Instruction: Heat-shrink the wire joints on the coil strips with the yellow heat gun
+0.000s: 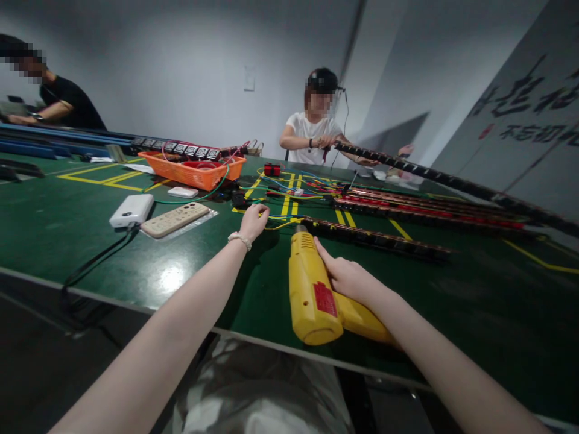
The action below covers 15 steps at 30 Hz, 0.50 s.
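In my right hand (350, 277) is a yellow heat gun (304, 271) with a red label, its nozzle facing away from me toward the near end of a long dark strip (375, 236). Blue and yellow wires (281, 226) run from that end of the strip to my left hand (254, 222), whose fingers are closed on them. The nozzle tip sits close to where the wires meet the strip; whether they touch cannot be told. A beaded bracelet (239, 241) circles my left wrist.
An orange basket (190, 172) holds parts and wires. A white box (132, 211), a beige power strip (176, 220) and a cable lie left. More strips (425, 211) lie right. Across the green table (253, 301), a person (312, 129) holds a long strip; another person (70, 99) works far left.
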Tool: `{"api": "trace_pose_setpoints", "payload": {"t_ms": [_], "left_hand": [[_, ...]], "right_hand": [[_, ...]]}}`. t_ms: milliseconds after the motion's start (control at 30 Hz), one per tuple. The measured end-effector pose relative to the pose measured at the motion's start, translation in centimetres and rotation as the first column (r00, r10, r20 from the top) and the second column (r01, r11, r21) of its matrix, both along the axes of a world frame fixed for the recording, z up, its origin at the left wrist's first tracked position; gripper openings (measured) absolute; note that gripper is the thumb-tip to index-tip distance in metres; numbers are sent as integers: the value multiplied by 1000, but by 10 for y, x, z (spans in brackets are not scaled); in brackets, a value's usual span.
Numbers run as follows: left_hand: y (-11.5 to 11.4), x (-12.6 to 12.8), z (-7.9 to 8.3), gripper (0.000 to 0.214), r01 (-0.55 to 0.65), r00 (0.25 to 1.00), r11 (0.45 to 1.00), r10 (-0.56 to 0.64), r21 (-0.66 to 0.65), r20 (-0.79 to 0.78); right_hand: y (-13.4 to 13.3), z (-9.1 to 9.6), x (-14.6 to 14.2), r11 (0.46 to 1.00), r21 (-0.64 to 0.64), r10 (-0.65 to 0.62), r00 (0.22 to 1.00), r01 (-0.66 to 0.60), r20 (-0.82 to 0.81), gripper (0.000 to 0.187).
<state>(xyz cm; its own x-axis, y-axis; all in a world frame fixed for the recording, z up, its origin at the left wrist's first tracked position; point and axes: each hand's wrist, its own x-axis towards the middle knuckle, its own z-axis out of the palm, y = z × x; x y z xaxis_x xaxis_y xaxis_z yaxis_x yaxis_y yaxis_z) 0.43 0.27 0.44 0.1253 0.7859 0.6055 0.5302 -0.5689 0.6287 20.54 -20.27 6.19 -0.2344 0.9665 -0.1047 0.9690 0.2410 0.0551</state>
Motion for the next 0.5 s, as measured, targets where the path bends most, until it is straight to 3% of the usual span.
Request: {"api": "trace_pose_setpoints", "payload": {"t_ms": [133,233,400,500], "left_hand": [[-2,1,-2,23,99,980,995,-100,-13,-173],[-2,1,-2,22,93,970,996,-90,1,-227],[-2,-1,3,21,-85,982,996,84,-1,-169],[-1,-3,8,20,-167,968,985,171,38,-182]], "right_hand": [[-12,2,28,992,-21,-123,992,122,-5,79],[-13,4,42,980,-53,-192,981,190,-39,75],[-3,4,54,932,-93,-355,934,350,-35,75],[7,2,61,929,-84,-365,930,360,-50,76]]}}
